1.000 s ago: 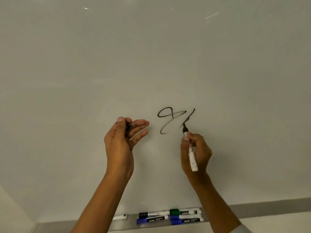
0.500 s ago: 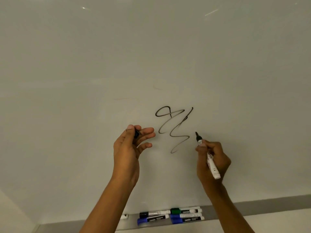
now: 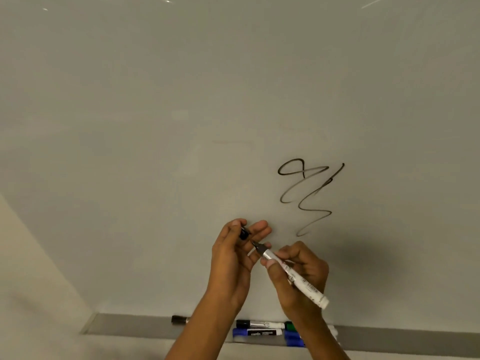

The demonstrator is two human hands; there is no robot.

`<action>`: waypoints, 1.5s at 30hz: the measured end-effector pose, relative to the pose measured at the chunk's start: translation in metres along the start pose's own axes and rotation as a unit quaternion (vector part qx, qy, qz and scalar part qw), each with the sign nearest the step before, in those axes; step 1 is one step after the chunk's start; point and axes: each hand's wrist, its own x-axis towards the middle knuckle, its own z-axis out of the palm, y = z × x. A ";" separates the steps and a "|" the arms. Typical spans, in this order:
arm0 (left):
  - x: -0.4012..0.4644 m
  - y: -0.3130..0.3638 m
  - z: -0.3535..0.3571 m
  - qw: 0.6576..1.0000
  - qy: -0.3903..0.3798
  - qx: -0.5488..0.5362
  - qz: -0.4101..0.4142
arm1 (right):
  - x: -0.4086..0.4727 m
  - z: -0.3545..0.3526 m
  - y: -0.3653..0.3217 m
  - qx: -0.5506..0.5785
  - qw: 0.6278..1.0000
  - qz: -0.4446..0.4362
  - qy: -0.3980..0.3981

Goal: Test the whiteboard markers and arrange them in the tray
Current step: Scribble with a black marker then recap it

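My right hand (image 3: 301, 276) grips an uncapped white marker (image 3: 298, 279) with a black tip that points up-left towards my left hand (image 3: 233, 253). Between thumb and fingers, my left hand pinches the black cap (image 3: 243, 233); the tip sits just below it. A black scribble (image 3: 309, 196) marks the whiteboard (image 3: 181, 100) above my right hand. In the grey tray (image 3: 130, 327) below lie a black-capped marker (image 3: 179, 319) at the left, another black-capped marker (image 3: 259, 324), a blue one (image 3: 255, 333), and green (image 3: 290, 326) and blue (image 3: 293, 339) ones partly hidden by my right forearm.
A beige wall (image 3: 31, 281) meets the whiteboard at the lower left. The tray runs along the board's bottom edge to the right.
My right hand lifted the marker off the board and swung its tip left to the cap. My left hand stayed holding the cap. The scribble gained a lower zigzag.
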 end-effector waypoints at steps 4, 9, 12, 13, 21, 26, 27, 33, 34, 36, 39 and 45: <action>-0.001 0.003 -0.020 0.999 0.004 -0.040 -0.008 | -0.005 0.019 0.005 0.019 0.999 0.028 -0.021; -0.005 0.007 -0.041 0.999 0.025 -0.025 -0.008 | -0.017 0.041 0.012 0.007 0.997 0.055 -0.046; -0.006 0.007 -0.053 0.998 0.059 -0.016 -0.011 | -0.026 0.054 0.019 -0.008 0.995 0.051 -0.083; -0.005 0.008 -0.058 0.997 0.071 -0.021 -0.013 | -0.030 0.059 0.023 -0.016 0.994 0.045 -0.099; 0.007 0.008 -0.096 0.990 0.136 -0.012 -0.040 | -0.055 0.088 0.057 -0.058 0.986 0.002 -0.158; 0.018 0.007 -0.145 0.981 0.174 0.067 -0.052 | -0.065 0.116 0.068 0.041 0.950 0.280 -0.131; 0.019 0.004 -0.157 0.976 0.194 0.082 -0.058 | -0.069 0.120 0.071 0.058 0.927 0.351 -0.119; 0.031 -0.023 -0.242 0.918 0.346 0.176 -0.074 | -0.120 0.114 0.106 0.077 0.785 0.613 -0.043; 0.032 -0.027 -0.255 0.910 0.360 0.185 -0.085 | -0.129 0.112 0.113 0.073 0.771 0.633 -0.023; 0.032 -0.036 -0.279 0.893 0.380 0.213 -0.112 | -0.146 0.113 0.128 0.040 0.756 0.653 -0.011; 0.036 -0.052 -0.307 0.859 0.397 0.280 -0.159 | -0.168 0.114 0.148 -0.056 0.764 0.642 -0.042; 0.039 -0.060 -0.320 0.815 0.339 0.429 -0.191 | -0.194 0.116 0.171 -0.238 0.753 0.593 -0.155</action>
